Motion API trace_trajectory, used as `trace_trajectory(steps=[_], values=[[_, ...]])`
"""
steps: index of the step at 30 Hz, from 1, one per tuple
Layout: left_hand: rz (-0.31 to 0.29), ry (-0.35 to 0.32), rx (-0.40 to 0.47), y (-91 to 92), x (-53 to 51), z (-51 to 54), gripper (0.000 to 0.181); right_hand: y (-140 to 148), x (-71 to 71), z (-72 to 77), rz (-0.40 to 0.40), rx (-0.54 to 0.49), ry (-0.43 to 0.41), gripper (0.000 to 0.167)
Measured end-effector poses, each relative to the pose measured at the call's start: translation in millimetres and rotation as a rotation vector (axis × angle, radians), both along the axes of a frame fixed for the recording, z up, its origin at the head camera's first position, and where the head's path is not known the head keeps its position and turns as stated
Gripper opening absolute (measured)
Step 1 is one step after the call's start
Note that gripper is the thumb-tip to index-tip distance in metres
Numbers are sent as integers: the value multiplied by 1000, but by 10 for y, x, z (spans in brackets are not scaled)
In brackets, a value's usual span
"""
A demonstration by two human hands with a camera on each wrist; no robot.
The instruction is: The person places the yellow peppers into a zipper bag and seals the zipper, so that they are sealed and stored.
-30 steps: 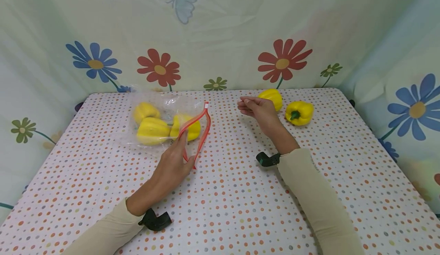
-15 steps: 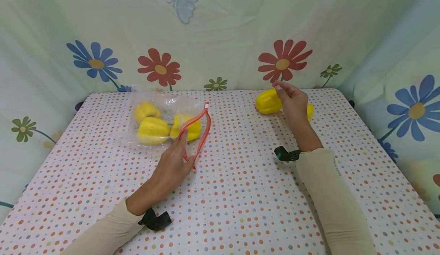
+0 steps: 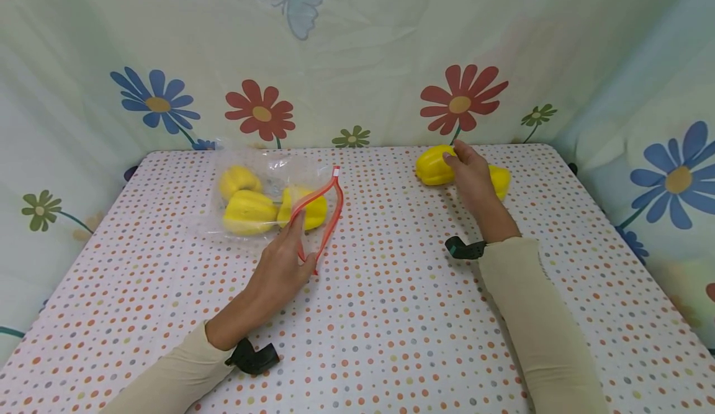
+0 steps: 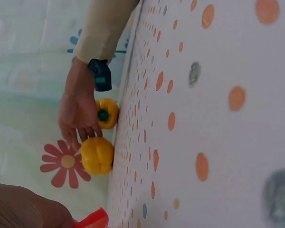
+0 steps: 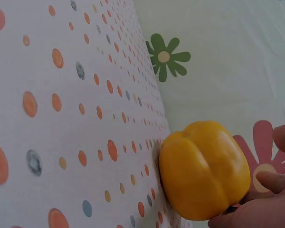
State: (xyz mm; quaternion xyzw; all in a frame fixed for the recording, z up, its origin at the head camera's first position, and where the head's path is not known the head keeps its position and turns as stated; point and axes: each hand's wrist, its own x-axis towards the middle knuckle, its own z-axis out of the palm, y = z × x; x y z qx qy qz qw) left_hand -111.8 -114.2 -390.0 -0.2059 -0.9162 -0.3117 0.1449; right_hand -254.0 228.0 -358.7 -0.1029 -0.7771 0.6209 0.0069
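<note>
On the left lies a clear zip bag [image 3: 268, 161] with a red zip edge, its mouth spread toward the right. Three yellow bell peppers [image 3: 249, 213] are inside it. My left hand [image 3: 279, 271] holds the near part of that red edge between thumb and fingers. At the far right, my right hand [image 3: 473, 175] is at the stem side of a yellow bell pepper [image 3: 433, 166], its fingers loosely spread and not wrapped round it. The right wrist view shows this pepper [image 5: 204, 171] resting on the table beside the fingertips. A second loose pepper [image 3: 500, 181] is partly hidden behind the hand.
A white cloth with coloured dots covers the table [image 3: 380, 315]. Behind the table's far edge hangs a pale curtain [image 3: 363, 60] printed with flowers and a butterfly. Black wrist cameras [image 3: 252, 358] are worn on both forearms.
My right hand has moved rightward from in front of the nearer loose pepper, then lowered to its right side. That pepper looks slightly shifted left. My left hand and the bag have stayed put.
</note>
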Motion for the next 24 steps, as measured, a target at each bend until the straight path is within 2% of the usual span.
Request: trace_trajectory(steps=[3, 6, 10, 17, 20, 24], values=[[-3, -3, 0, 2, -6, -5, 86, -12, -6, -7, 18, 68, -12, 60], [-4, -17, 1, 2, -9, -7, 86, -45, -13, -8, 0, 127, -34, 56], [-3, -44, -2, 1, -10, -12, 87, -102, -29, -32, -26, 151, -57, 54], [-3, -39, -2, 0, -10, -23, 88, -106, -34, -85, -20, 91, -103, 64], [0, -31, -7, 1, -11, -22, 88, -66, -46, -98, 32, 54, -123, 69], [7, -43, -15, -5, -12, -22, 88, -22, -65, -108, 95, -8, -165, 67]])
